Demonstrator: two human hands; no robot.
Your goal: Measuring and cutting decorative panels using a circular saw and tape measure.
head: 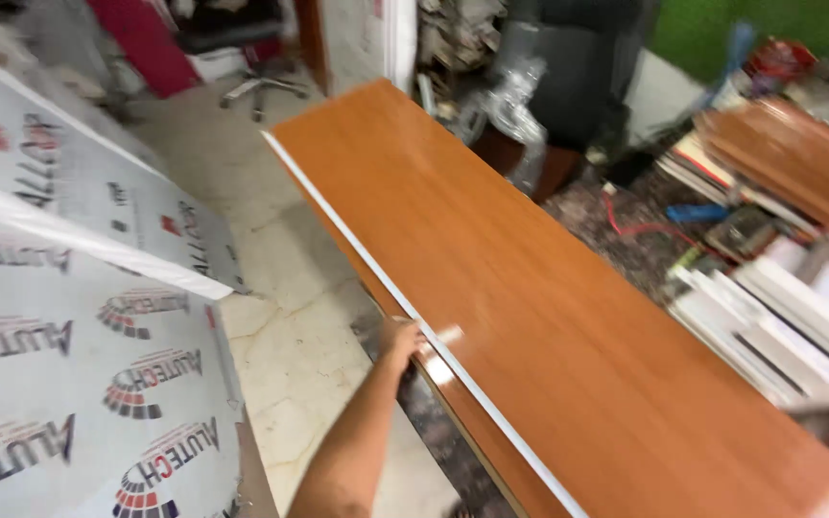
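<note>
A: Which hand [400,338] is that at the near edge?

B: Can't say which; only one arm shows, coming up from six o'clock. Its fingers are curled over the board's [549,288] left edge, on the white strip [414,317].

A: And the board?

B: A long, glossy orange panel running from five o'clock up to twelve. I'd judge it stiff, heavy and slick; best gripped at the edges.

A: Beyond?

B: Printed sheets [79,364] at nine, stacked offcuts [779,326] at three, a chair [261,82] at eleven.
</note>
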